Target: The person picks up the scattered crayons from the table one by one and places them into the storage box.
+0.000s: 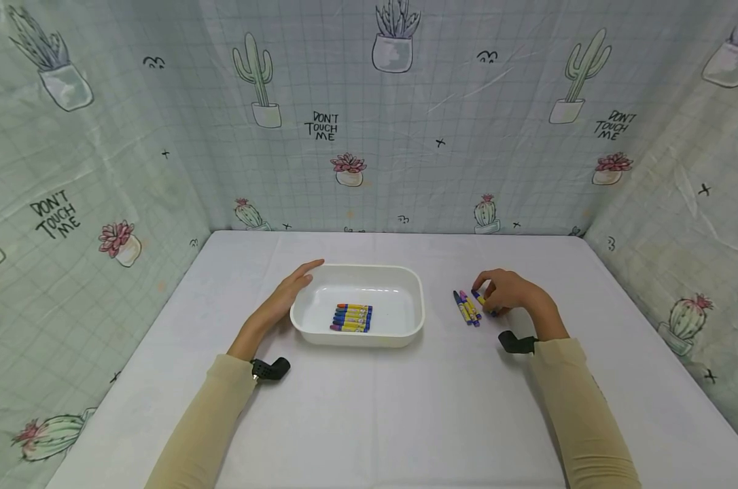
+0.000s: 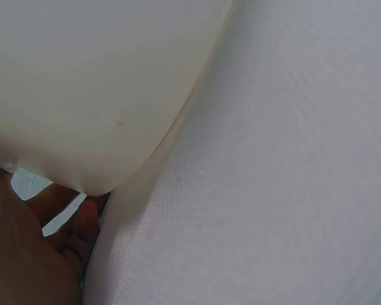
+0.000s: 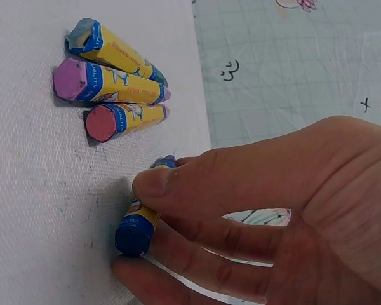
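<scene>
My left hand (image 1: 291,292) rests along the left side of a white tray (image 1: 359,339), its fingers reaching to the back left corner. In the left wrist view, the tray's outer wall (image 2: 101,95) fills the upper left, with part of the hand (image 2: 32,248) against it. Thumb and fingers of my right hand (image 1: 508,288) pinch a dark blue crayon (image 3: 134,235) low over the white cloth. Beside it lie three more crayons: a pink-red one (image 3: 124,122), a purple one (image 3: 111,82) and a dark-tipped one (image 3: 117,51).
Inside the tray, several crayons (image 1: 352,318) in yellow wrappers lie side by side in a row. A white cloth (image 1: 369,407) covers the table. Cactus-print fabric (image 1: 406,170) hangs behind it and at both sides.
</scene>
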A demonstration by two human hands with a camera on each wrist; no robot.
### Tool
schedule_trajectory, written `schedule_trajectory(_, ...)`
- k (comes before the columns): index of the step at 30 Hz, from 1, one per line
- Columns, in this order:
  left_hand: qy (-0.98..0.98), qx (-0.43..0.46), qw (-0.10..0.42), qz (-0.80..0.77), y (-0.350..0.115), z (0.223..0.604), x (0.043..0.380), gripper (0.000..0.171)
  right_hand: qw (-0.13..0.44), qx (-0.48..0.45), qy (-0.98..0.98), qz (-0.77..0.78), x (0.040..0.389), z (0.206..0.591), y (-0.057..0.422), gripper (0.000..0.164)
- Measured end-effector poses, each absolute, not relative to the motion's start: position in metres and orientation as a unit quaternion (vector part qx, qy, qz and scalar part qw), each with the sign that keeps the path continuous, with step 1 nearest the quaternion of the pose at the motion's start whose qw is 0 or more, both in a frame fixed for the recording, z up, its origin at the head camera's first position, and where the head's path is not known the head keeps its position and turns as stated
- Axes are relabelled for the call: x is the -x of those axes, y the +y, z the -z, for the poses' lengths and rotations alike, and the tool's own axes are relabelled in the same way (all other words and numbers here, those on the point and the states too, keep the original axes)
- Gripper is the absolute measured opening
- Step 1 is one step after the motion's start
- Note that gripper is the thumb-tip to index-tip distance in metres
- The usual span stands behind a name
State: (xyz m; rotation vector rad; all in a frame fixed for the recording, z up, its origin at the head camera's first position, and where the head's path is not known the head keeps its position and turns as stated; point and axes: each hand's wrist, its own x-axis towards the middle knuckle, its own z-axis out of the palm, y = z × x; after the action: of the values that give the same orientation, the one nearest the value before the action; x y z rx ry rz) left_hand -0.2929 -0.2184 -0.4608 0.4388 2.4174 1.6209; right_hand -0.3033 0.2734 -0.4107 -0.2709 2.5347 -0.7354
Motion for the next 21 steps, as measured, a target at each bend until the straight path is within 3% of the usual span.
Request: schedule_trajectory(21, 0.819, -0.144, 0.1, -0.546, -0.218, 0.4586, 0.2913, 0.051, 0.244, 0.106, 0.924, 0.274, 0.3008, 0.4023, 0.2735, 0.052)
